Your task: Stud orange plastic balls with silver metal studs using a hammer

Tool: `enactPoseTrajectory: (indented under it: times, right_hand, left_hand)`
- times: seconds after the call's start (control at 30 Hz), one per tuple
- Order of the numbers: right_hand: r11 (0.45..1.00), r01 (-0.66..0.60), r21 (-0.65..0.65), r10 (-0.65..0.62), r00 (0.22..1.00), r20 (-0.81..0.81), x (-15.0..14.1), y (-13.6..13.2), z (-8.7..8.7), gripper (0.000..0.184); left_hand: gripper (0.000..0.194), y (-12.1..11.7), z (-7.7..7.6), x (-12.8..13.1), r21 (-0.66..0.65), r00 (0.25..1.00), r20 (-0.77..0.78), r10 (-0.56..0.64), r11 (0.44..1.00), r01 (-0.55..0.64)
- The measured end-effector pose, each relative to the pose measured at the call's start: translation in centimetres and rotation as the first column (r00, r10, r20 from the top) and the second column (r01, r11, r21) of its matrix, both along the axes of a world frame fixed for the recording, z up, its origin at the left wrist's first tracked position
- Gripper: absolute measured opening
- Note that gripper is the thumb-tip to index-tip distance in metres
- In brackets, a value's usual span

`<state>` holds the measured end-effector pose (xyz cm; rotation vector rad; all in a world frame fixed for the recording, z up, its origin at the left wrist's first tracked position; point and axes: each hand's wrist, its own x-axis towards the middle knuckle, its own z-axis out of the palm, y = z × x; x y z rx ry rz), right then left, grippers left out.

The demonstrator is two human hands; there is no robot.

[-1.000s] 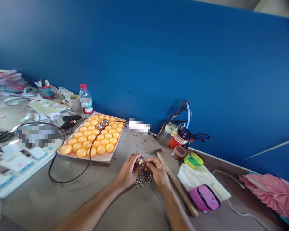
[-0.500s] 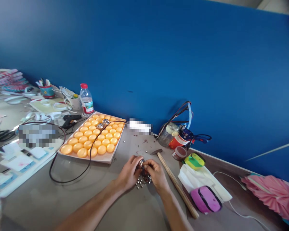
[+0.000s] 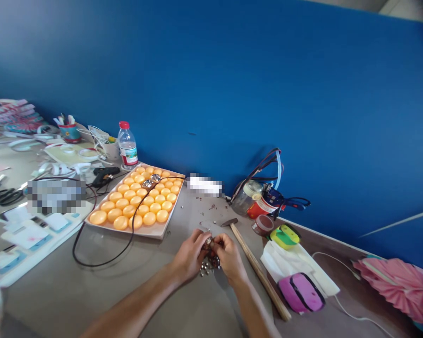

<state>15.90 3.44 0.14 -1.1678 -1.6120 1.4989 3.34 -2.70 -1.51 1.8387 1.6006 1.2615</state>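
My left hand (image 3: pixel 192 252) is closed around a small round ball (image 3: pixel 207 241) studded with shiny silver bits; the fingers hide much of it. Against its right side my right hand (image 3: pixel 228 253) presses with thumb and fingers pinched together; whatever small piece they hold is hidden. Just beneath both hands lies a loose pile of small shiny metal studs (image 3: pixel 205 269), with darker reddish bits mixed in. A hammer (image 3: pixel 255 263) with a wooden handle rests on the table right of my right hand.
A tray (image 3: pixel 155 231) of orange balls stands left, with two silver-studded balls (image 3: pixel 151 181) and a black cable across it. Right are a round tub (image 3: pixel 263 224), a glass jar (image 3: pixel 246 197), a green case (image 3: pixel 285 235) and a purple case (image 3: pixel 301 292). A bottle (image 3: pixel 127 148) stands behind.
Both hands stay at the same spot over the studs, with only slight finger shifts around the ball. The right-hand fingers have moved a little.
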Motion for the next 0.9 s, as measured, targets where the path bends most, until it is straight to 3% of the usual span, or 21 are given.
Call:
enactPoseTrajectory:
  times: [0.1,0.2,0.3,0.33,0.4,0.47,0.57,0.67,0.8,0.9]
  right_hand:
    - [0.999,-0.012,0.041,0.012,1.000,0.006,0.3,0.3,0.0,0.014]
    - [0.971,0.076,0.226,-0.086,0.996,0.035,1.2,1.3,0.0,0.016]
    - [0.842,0.158,0.515,-0.291,0.938,0.188,2.8,2.9,-0.8,0.020]
    - [0.792,0.134,0.596,-0.357,0.893,0.273,3.3,3.5,-1.3,0.021]
    - [0.723,0.076,0.687,-0.514,0.723,0.461,4.3,4.4,-2.3,0.025]
    - [0.740,-0.032,0.672,-0.529,0.589,0.611,5.1,5.0,-3.1,0.027]
    - [0.760,-0.160,0.629,-0.482,0.510,0.712,5.7,5.3,-3.7,0.023]
    - [0.736,-0.201,0.646,-0.459,0.553,0.695,5.6,5.2,-3.7,0.023]
    - [0.684,-0.172,0.709,-0.378,0.747,0.546,4.8,4.4,-2.5,0.026]
    - [0.679,-0.184,0.710,-0.215,0.875,0.433,4.0,3.2,-0.3,0.024]
  left_hand:
    - [0.041,0.1,0.2,0.0,-0.002,0.999,0.032,0.024,1.000,-0.024]
    - [0.042,0.3,0.3,-0.1,0.005,0.995,0.060,0.074,0.997,-0.075]
    - [0.040,0.5,0.5,-0.4,0.020,0.983,0.085,0.164,0.986,-0.167]
    - [0.040,0.6,0.5,-0.5,0.021,0.975,0.096,0.202,0.979,-0.205]
    - [0.039,0.7,0.4,-0.8,0.011,0.958,0.117,0.263,0.964,-0.266]
    - [0.039,0.8,0.4,-0.9,-0.012,0.946,0.136,0.295,0.955,-0.296]
    - [0.038,0.9,0.3,-0.8,-0.047,0.940,0.159,0.300,0.954,-0.297]
    - [0.037,0.9,0.3,-0.7,-0.068,0.940,0.175,0.295,0.956,-0.287]
    - [0.036,1.1,0.2,-0.9,-0.099,0.927,0.198,0.319,0.947,-0.305]
    - [0.037,1.3,0.1,-1.2,-0.112,0.906,0.229,0.355,0.935,-0.337]
